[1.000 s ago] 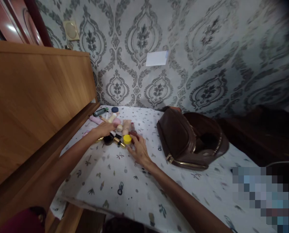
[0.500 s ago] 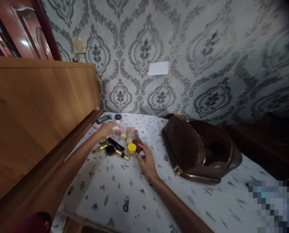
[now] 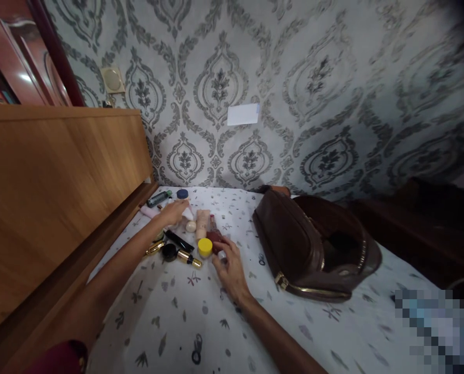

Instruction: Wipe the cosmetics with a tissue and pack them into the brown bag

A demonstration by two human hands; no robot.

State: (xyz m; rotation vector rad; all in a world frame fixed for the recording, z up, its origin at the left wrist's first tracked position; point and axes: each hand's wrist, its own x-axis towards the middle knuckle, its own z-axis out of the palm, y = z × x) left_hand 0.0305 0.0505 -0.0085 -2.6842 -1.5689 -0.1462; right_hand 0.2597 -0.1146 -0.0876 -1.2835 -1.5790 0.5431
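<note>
Head view: a dark red bottle (image 3: 214,238) lies by the right hand (image 3: 231,267), just beside a yellow-lidded jar (image 3: 205,247) on the patterned cloth (image 3: 185,332).
Right fingers curl at the bottle, thumb apart; whether they grip it cannot be told, nor whether the left hand (image 3: 173,213), at a pinkish-white item (image 3: 188,213), pinches anything. Handling one piece at a time should keep the gold-and-black tube (image 3: 189,258) from rolling. Farther right, the brown bag (image 3: 284,234) gapes unzipped, contents too dark to tell.

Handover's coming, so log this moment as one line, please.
left hand: at pink-and-white items, grip unclear | right hand: at dark-red container, beside yellow-lidded jar | brown bag: open
</note>
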